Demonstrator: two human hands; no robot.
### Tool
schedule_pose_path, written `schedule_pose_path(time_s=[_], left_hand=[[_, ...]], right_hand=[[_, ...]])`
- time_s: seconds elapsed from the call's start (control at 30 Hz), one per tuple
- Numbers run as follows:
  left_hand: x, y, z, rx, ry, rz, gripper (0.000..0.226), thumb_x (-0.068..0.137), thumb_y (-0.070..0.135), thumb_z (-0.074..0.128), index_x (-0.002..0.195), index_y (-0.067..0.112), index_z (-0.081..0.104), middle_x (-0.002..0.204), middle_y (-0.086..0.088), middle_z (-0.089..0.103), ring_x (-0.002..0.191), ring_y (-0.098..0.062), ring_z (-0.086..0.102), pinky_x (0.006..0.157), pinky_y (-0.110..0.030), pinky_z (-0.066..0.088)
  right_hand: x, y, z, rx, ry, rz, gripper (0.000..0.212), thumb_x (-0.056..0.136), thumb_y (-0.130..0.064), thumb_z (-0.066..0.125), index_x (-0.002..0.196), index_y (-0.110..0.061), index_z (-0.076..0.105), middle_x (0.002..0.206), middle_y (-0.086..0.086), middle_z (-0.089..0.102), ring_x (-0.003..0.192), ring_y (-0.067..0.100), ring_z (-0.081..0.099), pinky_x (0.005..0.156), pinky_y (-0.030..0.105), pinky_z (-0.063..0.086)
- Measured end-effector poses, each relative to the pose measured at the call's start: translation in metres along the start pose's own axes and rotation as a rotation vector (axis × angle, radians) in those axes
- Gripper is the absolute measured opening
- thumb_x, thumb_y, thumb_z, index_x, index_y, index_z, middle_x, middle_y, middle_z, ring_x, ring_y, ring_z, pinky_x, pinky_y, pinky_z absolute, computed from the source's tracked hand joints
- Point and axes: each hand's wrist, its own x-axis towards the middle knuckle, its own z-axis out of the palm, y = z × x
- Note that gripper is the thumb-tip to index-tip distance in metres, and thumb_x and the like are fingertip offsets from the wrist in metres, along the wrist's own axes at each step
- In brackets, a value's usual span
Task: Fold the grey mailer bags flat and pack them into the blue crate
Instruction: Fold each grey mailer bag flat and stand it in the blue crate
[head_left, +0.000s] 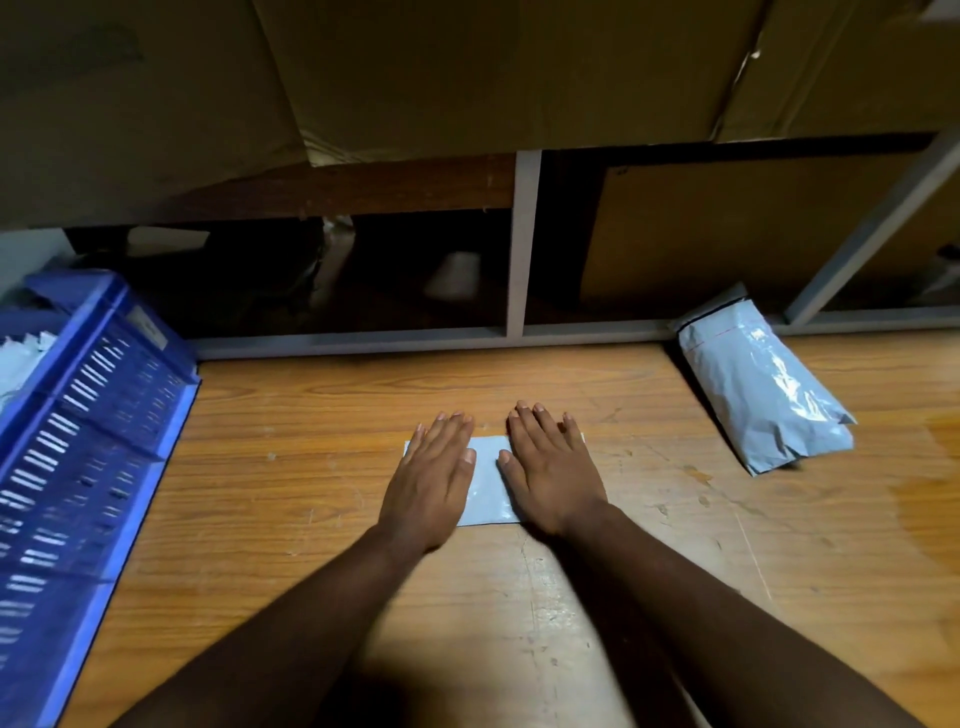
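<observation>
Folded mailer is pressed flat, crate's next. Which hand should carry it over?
Left, probably. The blue crate stands on the left hand's side of the folded mailer; the right hand would have to cross over. Both hands lie flat on it, holding nothing.

Dim light, wide-angle edge distortion

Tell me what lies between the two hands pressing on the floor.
In the head view, a strip of the folded grey mailer bag shows between the left hand and the right hand; both press flat on it.
</observation>
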Motion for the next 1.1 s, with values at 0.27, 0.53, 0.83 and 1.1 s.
schedule_pose_path(time_s=[0.27, 0.53, 0.83, 1.1], left_hand=[[-0.008, 0.004, 0.017, 0.239, -0.071, 0.020, 0.067, 0.107, 0.043, -0.005, 0.163, 0.012, 0.014, 0.171, 0.000, 0.008, 0.158, -0.013, 0.000, 0.128, -0.041, 0.007], [-0.010, 0.003, 0.013, 0.224, -0.096, 0.003, 0.069, 0.106, 0.052, -0.003, 0.164, 0.016, 0.006, 0.170, 0.004, -0.004, 0.158, -0.012, -0.006, 0.127, -0.033, -0.005], [-0.019, -0.011, 0.002, 0.208, -0.117, -0.095, 0.064, 0.108, 0.052, 0.008, 0.164, 0.024, -0.004, 0.170, 0.009, -0.011, 0.156, -0.008, -0.014, 0.126, -0.031, -0.009], [-0.006, 0.005, 0.004, 0.186, -0.107, 0.004, 0.071, 0.103, 0.049, -0.003, 0.164, 0.016, 0.014, 0.171, 0.001, 0.008, 0.158, -0.012, 0.000, 0.128, -0.033, -0.002]], right_hand=[[0.000, -0.024, 0.027, -0.042, 0.066, -0.103, 0.062, 0.108, -0.036, 0.017, 0.163, -0.008, 0.021, 0.171, 0.009, 0.015, 0.159, 0.026, 0.010, 0.128, 0.046, 0.005], [0.000, -0.020, 0.024, -0.045, 0.033, -0.116, 0.065, 0.107, -0.043, 0.010, 0.165, -0.012, 0.015, 0.172, 0.004, 0.005, 0.160, 0.022, 0.002, 0.128, 0.042, -0.002], [-0.021, 0.016, 0.010, -0.037, 0.014, 0.008, 0.065, 0.109, -0.052, 0.011, 0.166, -0.021, 0.001, 0.171, -0.006, -0.009, 0.159, 0.014, -0.011, 0.128, 0.040, -0.008], [-0.009, -0.023, 0.014, -0.003, 0.078, -0.046, 0.063, 0.109, -0.043, 0.014, 0.163, -0.013, 0.023, 0.171, 0.004, 0.016, 0.159, 0.024, 0.012, 0.128, 0.042, -0.004]])
